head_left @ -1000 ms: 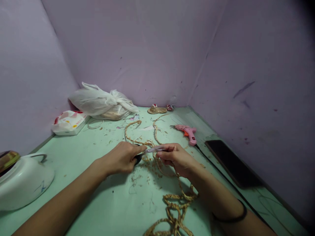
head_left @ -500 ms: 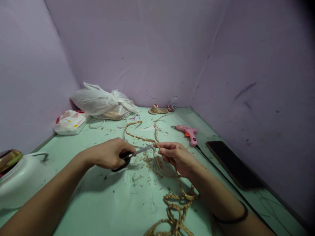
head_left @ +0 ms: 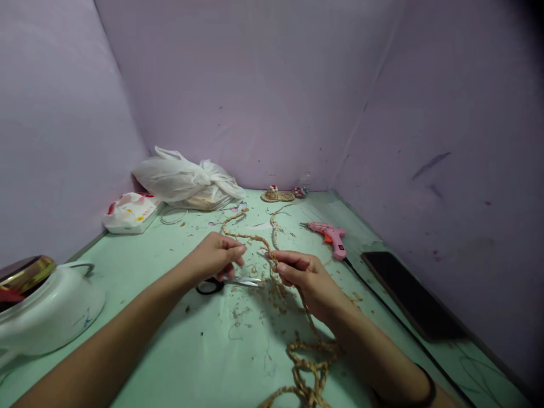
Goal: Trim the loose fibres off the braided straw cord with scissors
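My right hand (head_left: 309, 277) pinches a tan braided cord (head_left: 309, 320) between thumb and fingers near the middle of the table. From that pinch the cord runs away from me toward the back, and its slack lies in loose loops near the front edge of the view. Black-handled scissors (head_left: 244, 281) rest on the table, blades pointing right toward the cord. Just above them hovers my left hand (head_left: 223, 256), empty, with its fingers loosely bent and apart. Fibre scraps (head_left: 242, 311) are scattered around the scissors.
At right lie a pink glue gun (head_left: 331, 235) with a black cable and a dark phone (head_left: 412, 294). Behind are a woven sole-shaped piece (head_left: 277, 196) and a white plastic bag (head_left: 187, 178). A tissue pack (head_left: 134, 212) and a white pot-like container (head_left: 63, 311) stand left.
My left hand has let go of the scissors, which now lie on the table, and has risen slightly above them. My right hand still pinches the cord. The view has shifted a little.
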`<state>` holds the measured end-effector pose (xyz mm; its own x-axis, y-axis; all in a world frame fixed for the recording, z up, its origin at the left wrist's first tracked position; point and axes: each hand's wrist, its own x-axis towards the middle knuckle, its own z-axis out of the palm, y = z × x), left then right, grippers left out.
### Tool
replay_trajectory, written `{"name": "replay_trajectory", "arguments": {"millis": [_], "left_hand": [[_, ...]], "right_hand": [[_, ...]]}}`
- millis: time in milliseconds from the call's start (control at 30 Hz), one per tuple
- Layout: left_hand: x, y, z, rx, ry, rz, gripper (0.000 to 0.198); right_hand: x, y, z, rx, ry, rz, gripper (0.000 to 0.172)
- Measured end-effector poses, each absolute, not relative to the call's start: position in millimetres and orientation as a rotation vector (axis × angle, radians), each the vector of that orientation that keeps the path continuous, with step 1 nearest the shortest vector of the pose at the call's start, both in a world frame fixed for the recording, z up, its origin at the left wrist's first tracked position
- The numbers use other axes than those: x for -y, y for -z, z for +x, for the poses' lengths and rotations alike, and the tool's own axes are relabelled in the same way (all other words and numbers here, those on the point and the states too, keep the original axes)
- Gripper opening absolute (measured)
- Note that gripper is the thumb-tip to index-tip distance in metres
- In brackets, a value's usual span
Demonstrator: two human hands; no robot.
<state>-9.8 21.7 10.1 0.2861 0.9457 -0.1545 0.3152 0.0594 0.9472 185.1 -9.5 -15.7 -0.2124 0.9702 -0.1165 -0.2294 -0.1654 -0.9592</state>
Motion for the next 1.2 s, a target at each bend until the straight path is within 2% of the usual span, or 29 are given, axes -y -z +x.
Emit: {"name": "replay_trajectory", "arguments": {"millis": [67,200,267,400,667,933,1200], "left_hand": [[-24,1,2,-1.023,-0.754,1.051,0.023],[-25,11,14,-0.85,-0.992,0.685,0.007],[-25,9,14,-0.914,-1.08,0.651,0.003],[-23,1,13,-1.014,-1.132,0.626,0.012],[-21,-4,20,-1.14,-1.098,0.446,0.02],[-28,3,22,-1.223,-1.179,0.445,0.018],[-30,2,15,-1.101,-1.161,0.609,0.013]], "right_hand": [[13,16,181,1.077,-1.652,-0.977,0.027],[16,17,177,1.074,-1.749,-0.966,0.025],[15,18,176,1.07,-1.782,-0.998,0.024],[11,19,176,1.026,-1.817,-1.084,0.025],[9,29,174,1.223,-1.605,-1.178,0.025],[10,28,173,1.263,-1.614,-1.155,0.028],[9,30,173,1.297,-1.572,-1.171,0.023]]}}
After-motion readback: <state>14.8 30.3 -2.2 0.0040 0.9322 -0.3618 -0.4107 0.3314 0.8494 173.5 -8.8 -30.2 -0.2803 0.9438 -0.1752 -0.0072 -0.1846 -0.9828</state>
